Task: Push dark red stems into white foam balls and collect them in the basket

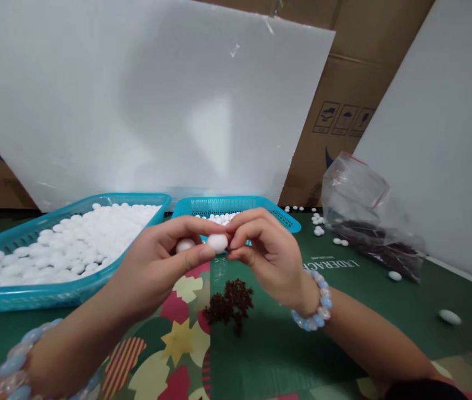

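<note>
My left hand (169, 244) pinches a white egg-shaped ball (218, 243) between thumb and fingers. A second white ball (185, 245) sits further back in the same hand, partly covered by the fingers. My right hand (263, 253) is closed at the right end of the front ball; a small dark bit shows at its fingertips, too little to name. Below both hands, a loose heap of small dark reddish-brown pieces (230, 303) lies on the green surface.
On the left stands a blue plastic basket (73, 289) full of white balls. Behind my hands is another blue basket (288, 219) with more of them. A clear bag (369, 222) of dark pieces lies at right, with several stray balls around it. White board (156, 100) and cardboard (356, 72) stand behind.
</note>
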Demonstrator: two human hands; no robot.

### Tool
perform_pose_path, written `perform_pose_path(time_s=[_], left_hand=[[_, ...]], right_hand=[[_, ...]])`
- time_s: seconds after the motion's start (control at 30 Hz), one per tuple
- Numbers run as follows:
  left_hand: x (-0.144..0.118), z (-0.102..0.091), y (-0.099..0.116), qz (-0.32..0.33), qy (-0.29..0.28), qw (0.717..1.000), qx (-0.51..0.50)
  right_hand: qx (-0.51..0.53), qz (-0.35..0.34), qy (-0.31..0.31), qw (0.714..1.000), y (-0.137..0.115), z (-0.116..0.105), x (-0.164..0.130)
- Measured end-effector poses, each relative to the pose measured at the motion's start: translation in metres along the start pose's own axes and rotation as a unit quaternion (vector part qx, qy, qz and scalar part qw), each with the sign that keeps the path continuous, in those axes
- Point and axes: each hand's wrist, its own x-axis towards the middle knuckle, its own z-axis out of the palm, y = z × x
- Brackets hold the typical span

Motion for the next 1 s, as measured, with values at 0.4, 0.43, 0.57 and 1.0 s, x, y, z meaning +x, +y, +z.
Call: perform_pose_path(time_s=[0.4, 0.43, 0.57, 1.0], left_hand=[[0.0048, 0.0007, 0.0006, 0.016, -0.060, 0.998, -0.005], [0.0048, 0.0005, 0.0008, 0.022, -0.061, 0.998, 0.006], [0.0038, -0.0013, 0.0010, 0.039, -0.066, 0.996, 0.047], [-0.0014, 0.0042, 0.0044, 0.102, -0.055, 0.988, 0.098]], right_hand=[[0.006, 0.006, 0.005, 1.000, 0.0015, -0.0056, 0.0044], [0.005, 0.010, 0.006, 1.000, 0.0011, -0.0055, 0.0044], [0.008, 0.019, 0.008, 1.000, 0.0010, -0.0054, 0.0038], [-0.026, 0.020, -0.014, 0.999, 0.0024, -0.0031, -0.0005]])
